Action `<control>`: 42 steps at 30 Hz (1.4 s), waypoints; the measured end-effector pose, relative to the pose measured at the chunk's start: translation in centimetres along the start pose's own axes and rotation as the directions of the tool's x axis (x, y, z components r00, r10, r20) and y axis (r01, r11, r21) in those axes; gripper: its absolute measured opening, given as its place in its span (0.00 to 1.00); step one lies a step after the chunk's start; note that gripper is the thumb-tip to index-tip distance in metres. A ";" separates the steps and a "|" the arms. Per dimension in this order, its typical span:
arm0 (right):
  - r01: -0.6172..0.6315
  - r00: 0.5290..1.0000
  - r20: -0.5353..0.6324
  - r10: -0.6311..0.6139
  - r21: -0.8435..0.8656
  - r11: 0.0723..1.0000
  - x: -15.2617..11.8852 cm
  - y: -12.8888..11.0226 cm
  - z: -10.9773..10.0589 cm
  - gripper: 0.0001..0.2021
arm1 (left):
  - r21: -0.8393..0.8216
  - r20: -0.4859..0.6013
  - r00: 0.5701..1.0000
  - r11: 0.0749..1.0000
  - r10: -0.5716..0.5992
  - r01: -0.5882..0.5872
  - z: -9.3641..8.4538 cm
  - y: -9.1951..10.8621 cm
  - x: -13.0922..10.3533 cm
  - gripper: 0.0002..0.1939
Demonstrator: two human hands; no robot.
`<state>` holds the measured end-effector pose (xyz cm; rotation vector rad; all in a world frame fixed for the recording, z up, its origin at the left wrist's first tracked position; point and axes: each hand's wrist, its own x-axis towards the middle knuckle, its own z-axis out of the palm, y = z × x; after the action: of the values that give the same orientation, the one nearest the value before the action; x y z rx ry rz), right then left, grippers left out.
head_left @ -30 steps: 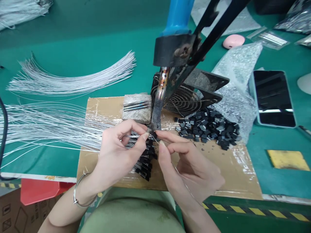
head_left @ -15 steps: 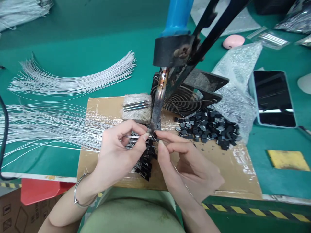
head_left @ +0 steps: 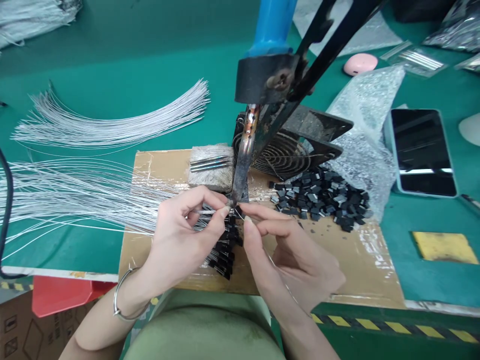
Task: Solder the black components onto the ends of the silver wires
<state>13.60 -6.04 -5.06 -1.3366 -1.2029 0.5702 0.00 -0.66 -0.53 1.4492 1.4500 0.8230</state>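
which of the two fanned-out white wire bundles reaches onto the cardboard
The lower bundle, nearer the person: its wires cross the left edge of the cardboard and reach the left hand. The curved upper bundle lies on the green tabletop.

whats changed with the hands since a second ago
The right hand seems to have edged slightly left, toward the left hand, with the thin wire it holds. Nothing was visibly taken up or let go. The left hand, white wires and black pieces look unchanged.
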 end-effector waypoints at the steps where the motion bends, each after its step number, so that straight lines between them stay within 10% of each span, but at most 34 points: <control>1: 0.001 1.000 0.002 -0.001 0.000 1.000 0.0 0.0 0.0 0.09 | 0.002 0.001 1.000 1.000 0.001 -0.001 0.0 0.0 -0.1 0.06; 24: -0.097 0.995 0.048 0.092 0.101 0.990 -0.5 0.5 -0.4 0.08 | 0.083 0.023 1.000 0.996 0.022 -0.023 -0.3 -0.9 -0.1 0.06; 33: -0.096 0.841 -0.512 0.176 0.178 0.979 1.6 6.4 -7.0 0.11 | 0.414 -0.057 0.938 0.863 0.343 -0.290 -2.5 -2.6 -1.1 0.07; 37: -0.093 0.854 -0.485 0.189 0.215 0.972 1.9 11.7 -11.3 0.26 | 0.638 -0.106 0.870 0.704 0.482 -0.313 -5.9 -3.5 1.6 0.06; 42: -0.113 0.860 -0.467 0.205 0.218 0.970 1.7 12.7 -10.9 0.23 | 0.821 0.066 0.895 0.486 0.441 -0.299 -10.4 -6.4 10.1 0.08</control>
<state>27.75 -6.33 -14.18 -1.3253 -0.6136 0.4118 -11.08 10.12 -3.93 2.5449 1.7731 0.4982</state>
